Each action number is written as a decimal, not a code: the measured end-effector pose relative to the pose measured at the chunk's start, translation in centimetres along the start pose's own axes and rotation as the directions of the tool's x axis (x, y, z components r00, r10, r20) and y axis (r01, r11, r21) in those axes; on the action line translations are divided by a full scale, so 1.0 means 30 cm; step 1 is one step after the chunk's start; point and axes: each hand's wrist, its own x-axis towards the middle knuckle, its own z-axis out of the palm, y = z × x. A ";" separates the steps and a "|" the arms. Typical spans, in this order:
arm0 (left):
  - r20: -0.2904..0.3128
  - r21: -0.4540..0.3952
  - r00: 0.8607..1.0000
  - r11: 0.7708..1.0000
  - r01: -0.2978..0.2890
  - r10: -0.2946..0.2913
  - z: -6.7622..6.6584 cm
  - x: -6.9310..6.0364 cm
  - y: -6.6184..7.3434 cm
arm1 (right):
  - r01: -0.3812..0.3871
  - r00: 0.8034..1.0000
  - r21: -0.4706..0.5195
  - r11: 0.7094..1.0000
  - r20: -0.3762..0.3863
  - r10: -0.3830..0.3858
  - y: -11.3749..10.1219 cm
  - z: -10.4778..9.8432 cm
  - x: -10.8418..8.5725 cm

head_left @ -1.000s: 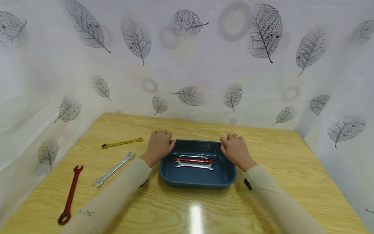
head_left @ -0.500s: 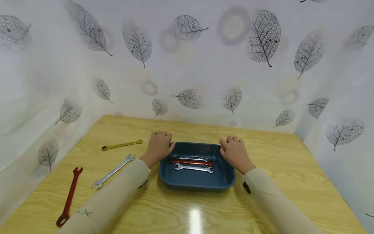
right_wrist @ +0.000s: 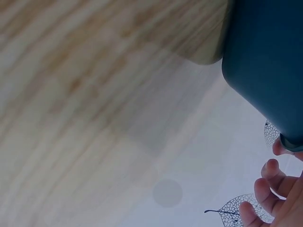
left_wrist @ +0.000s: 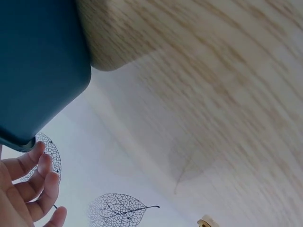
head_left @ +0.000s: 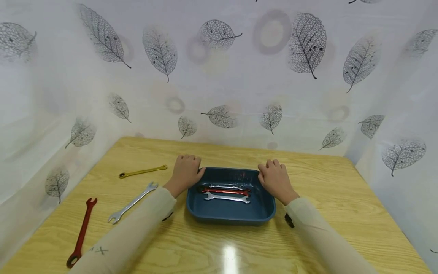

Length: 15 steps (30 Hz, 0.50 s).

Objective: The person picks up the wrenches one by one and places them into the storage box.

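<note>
A dark blue tray stands on the table with a red wrench between two silver ones, the nearer silver wrench in front. My left hand grips the tray's back left corner, and my right hand grips its back right corner. In the left wrist view, curled fingers of the left hand meet the rim of the tray. The right wrist view has the right hand with a fingertip at the rim of the tray and its other fingers bent below.
On the wooden table, left of the tray, lie a yellow wrench, a silver open-ended wrench and a red wrench, the last two beside the left sleeve. A leaf-patterned sheet hangs behind and at both sides.
The whole head view has shifted slightly, so everything sits a little lower. Both hands keep their hold at the same corners, and the tray and wrenches have not visibly moved on the table.
</note>
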 end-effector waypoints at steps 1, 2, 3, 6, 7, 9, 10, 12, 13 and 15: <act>0.001 0.005 1.000 1.000 -0.001 0.001 0.000 -0.001 0.000 | 0.004 1.000 -0.002 1.000 -0.006 -0.004 -0.001 0.001 -0.001; 0.002 0.008 1.000 1.000 -0.002 0.002 0.000 -0.001 0.000 | 0.007 1.000 -0.004 1.000 -0.010 -0.007 -0.001 0.003 -0.002; 0.004 0.009 1.000 1.000 -0.002 0.002 0.001 -0.002 0.000 | 0.010 1.000 -0.005 1.000 -0.014 -0.010 -0.001 0.004 -0.003; 0.013 0.012 1.000 1.000 -0.002 0.002 0.004 -0.001 0.001 | 0.018 0.999 -0.006 1.000 -0.026 -0.018 -0.001 0.007 -0.004; 0.015 0.012 1.000 1.000 -0.002 0.002 0.005 -0.001 0.001 | 0.020 0.999 -0.005 1.000 -0.027 -0.020 0.000 0.008 -0.004; 0.016 0.009 1.000 1.000 -0.001 0.001 0.006 0.000 0.001 | 0.025 0.999 -0.008 1.000 -0.027 -0.025 0.000 0.008 -0.002; 0.015 0.009 1.000 1.000 -0.001 0.001 0.007 0.000 0.001 | 0.027 0.999 -0.009 1.000 -0.022 -0.027 0.001 0.008 0.000; 0.009 0.008 1.000 1.000 -0.002 0.002 0.006 0.000 0.001 | 0.029 0.999 -0.008 1.000 -0.012 -0.030 0.002 0.008 0.003; 0.004 0.007 1.000 1.000 -0.003 0.003 0.005 0.000 0.001 | 0.030 1.000 -0.009 1.000 -0.006 -0.030 0.003 0.007 0.005; -0.004 0.006 1.000 1.000 -0.005 0.005 0.002 0.001 0.001 | 0.033 0.999 -0.015 0.999 -0.001 -0.033 0.004 0.008 0.008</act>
